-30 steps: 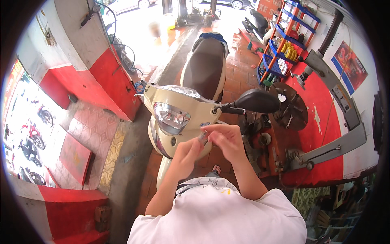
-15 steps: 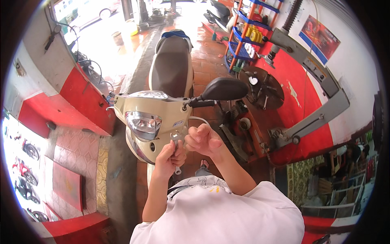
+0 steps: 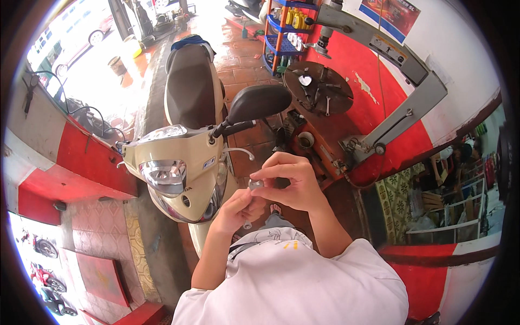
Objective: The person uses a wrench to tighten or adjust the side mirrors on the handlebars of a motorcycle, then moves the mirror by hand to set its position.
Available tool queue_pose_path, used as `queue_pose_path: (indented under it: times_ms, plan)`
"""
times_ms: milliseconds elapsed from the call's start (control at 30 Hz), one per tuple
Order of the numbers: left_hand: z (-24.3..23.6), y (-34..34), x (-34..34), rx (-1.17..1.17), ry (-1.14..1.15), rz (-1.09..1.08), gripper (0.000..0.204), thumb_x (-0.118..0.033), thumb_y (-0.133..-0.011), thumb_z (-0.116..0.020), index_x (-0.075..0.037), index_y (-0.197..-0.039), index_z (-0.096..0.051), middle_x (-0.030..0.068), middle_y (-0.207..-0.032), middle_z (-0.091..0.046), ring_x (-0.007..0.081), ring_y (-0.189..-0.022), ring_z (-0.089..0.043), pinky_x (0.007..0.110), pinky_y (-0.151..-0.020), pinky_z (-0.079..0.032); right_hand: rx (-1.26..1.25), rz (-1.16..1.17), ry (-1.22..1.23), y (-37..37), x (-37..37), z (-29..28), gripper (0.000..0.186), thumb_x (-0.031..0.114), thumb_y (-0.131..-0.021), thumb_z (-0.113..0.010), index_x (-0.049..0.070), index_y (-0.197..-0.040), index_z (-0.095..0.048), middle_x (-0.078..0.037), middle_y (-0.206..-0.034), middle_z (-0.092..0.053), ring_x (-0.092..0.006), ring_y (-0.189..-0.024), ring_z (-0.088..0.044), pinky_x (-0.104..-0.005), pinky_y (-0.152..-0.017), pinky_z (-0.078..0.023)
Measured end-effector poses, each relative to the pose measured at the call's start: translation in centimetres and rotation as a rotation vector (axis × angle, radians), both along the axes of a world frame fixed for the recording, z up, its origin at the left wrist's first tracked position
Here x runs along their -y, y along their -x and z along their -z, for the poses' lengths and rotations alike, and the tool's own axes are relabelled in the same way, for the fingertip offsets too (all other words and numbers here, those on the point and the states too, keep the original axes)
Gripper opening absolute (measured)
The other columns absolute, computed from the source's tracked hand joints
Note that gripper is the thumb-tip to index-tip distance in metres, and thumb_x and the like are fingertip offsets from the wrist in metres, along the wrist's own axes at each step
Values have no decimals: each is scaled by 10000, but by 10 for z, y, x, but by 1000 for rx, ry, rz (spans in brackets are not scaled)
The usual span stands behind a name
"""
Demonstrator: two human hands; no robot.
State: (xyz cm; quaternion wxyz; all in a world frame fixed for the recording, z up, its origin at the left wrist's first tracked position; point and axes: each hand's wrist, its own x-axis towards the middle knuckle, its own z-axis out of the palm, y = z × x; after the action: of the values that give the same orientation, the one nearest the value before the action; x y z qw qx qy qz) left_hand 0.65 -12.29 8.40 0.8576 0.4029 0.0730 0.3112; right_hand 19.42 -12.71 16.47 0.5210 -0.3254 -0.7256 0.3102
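A cream scooter (image 3: 179, 168) with a brown seat (image 3: 189, 86) stands in front of me, its headlight (image 3: 162, 176) facing me and its black mirror (image 3: 259, 103) up at the right. My right hand (image 3: 290, 181) pinches a small grey metal part (image 3: 255, 184) between thumb and fingers. My left hand (image 3: 235, 208) is curled just below it, fingertips touching the same part, with a small metal piece (image 3: 247, 223) hanging under it. Both hands hover in front of the scooter's front panel, at its right side.
A tyre-changing machine (image 3: 346, 81) with a round turntable and grey arm stands to the right against a red and white wall. A blue rack of bottles (image 3: 290, 32) is behind it. A red and white low wall (image 3: 81, 157) runs on the left.
The view has swung so the scooter sits further left and higher. My hands stayed together on the small metal part, now a little farther off the front panel.
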Motion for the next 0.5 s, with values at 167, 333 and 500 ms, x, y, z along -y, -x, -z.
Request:
queue_pose_path:
  times_ms: [167, 333, 500]
  plan:
    - [-10, -33, -17, -121, -89, -59, 463, -462, -1030, -450, -87, -759, -424, -58, -655, -295, 82, -527, -222, 278, -481, -157, 46, 68, -60, -34, -14, -10, 215, 28, -749, -827, 69, -954, -774, -35, -836, -620, -110, -652, -600, -232, -589, -503]
    - [-35, -90, -36, -594, -540, -531, 406, -314, -1047, -413, -41, -749, -453, 48, -610, -452, 193, -512, -409, 331, -494, -293, 64, 245, 14, -78, -32, -13, 145, 11, -773, -803, 44, -909, -763, -29, -780, -603, -111, -623, -576, -249, -545, -460]
    - [-42, -156, -58, -979, -939, -854, 253, -142, -986, -465, -10, -770, -461, 203, -608, -461, 415, -543, -505, 453, -505, -366, -21, 277, 189, -135, -56, 3, 86, 56, -801, -799, 36, -877, -762, -15, -761, -585, -83, -593, -510, -242, -523, -384]
